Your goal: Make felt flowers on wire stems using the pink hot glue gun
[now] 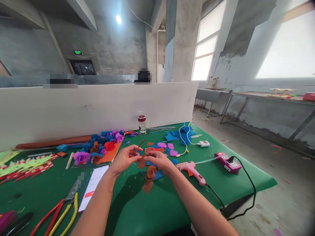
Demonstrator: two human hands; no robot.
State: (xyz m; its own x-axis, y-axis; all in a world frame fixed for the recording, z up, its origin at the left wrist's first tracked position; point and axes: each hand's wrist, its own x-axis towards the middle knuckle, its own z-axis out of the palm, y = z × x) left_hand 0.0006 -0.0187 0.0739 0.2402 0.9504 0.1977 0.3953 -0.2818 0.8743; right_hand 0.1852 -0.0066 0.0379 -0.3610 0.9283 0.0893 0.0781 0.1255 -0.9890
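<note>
My left hand (126,159) is closed in a pinch, with a thin brown stem (140,145) sticking up between its fingers. Opposite it, my right hand (159,160) has its fingertips closed on a brown petal piece (141,163), close to the left fingertips. More loose brown petals (148,186) lie on the table just below the hands. Blue, brown and purple petals (173,153) are scattered behind my right hand. Close to my right wrist lies a pink glue gun (192,171), its cord running off to the right.
On the green table (147,216), finished flowers (98,149) sit at back left near a phone (94,183) and red-and-yellow-handled pliers (64,205). A lidded jar (142,125) stands by the white partition (103,108). A purple power strip (227,163) lies right, beyond a white charger (203,143).
</note>
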